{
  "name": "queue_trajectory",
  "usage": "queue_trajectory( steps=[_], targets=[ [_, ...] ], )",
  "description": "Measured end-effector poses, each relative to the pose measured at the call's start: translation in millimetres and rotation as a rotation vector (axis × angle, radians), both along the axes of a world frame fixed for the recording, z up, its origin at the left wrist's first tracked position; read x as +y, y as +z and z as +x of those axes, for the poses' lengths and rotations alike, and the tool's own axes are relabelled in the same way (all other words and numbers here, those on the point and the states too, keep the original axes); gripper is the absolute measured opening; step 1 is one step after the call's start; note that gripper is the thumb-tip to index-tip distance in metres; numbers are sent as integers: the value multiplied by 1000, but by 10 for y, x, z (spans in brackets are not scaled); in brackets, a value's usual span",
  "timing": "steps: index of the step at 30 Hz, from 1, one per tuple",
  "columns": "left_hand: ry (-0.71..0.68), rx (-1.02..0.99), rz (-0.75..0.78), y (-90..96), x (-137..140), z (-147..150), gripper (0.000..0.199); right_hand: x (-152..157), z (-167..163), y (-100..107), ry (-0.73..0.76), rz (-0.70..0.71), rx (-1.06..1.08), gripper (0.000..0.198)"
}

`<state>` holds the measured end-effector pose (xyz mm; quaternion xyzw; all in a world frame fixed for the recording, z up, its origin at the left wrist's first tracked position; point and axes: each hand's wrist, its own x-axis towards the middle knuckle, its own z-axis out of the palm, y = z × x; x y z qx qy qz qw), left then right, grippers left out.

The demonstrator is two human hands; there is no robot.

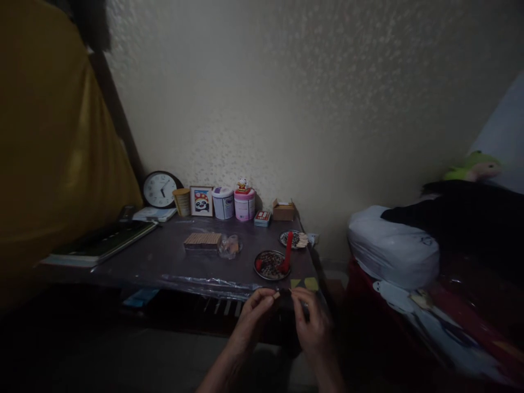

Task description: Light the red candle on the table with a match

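My left hand (257,308) is raised just off the table's front edge, thumb and fingers pinching a small tan piece (277,295). Level with it, my right hand (309,316) is also closed in a pinch; whatever is at its fingertips is too small and dark to name. A narrow gap separates the two hands. Beyond them sits a round metal dish (257,273) of small dark and light bits, with a red spoon (289,248) standing up from it. Yellow-green patches (311,284) lie near my right fingertips.
A second metal dish (282,243) holds several pale sticks (303,240). On the dark, plastic-covered table (164,262) lie a striped brown block (202,241) and a clear plastic bag (229,248). A clock (159,189), tubs (244,206) and a small carton (283,210) line the wall.
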<state>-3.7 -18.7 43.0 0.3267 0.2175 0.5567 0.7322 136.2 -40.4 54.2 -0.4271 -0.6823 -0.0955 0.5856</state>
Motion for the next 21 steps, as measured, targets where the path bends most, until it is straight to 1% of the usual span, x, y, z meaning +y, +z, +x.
queue_trajectory(
  steps=[2,4,5,7,10,14,17,21],
  targets=[
    [9,7,3,-1,6,7,15,-25,18,18,-3,30,30,16],
    [18,20,12,-1,11,8,15,-15,36,4,22,29,26,17],
    [25,29,17,4,11,6,16,12,49,-16,43,4,7,16],
    [37,50,26,22,4,-3,17,94,88,-71,14,-66,5,13],
    [41,75,39,64,-21,-34,17,200,162,-133,-58,-94,100,15],
    [50,109,35,96,-64,-105,12,199,207,-156,-83,-129,205,12],
    [63,119,31,73,-74,-177,11,192,208,-183,-114,-163,301,10],
    [125,145,69,-16,-24,-293,15,241,224,-211,-118,-205,454,19]
  ],
)
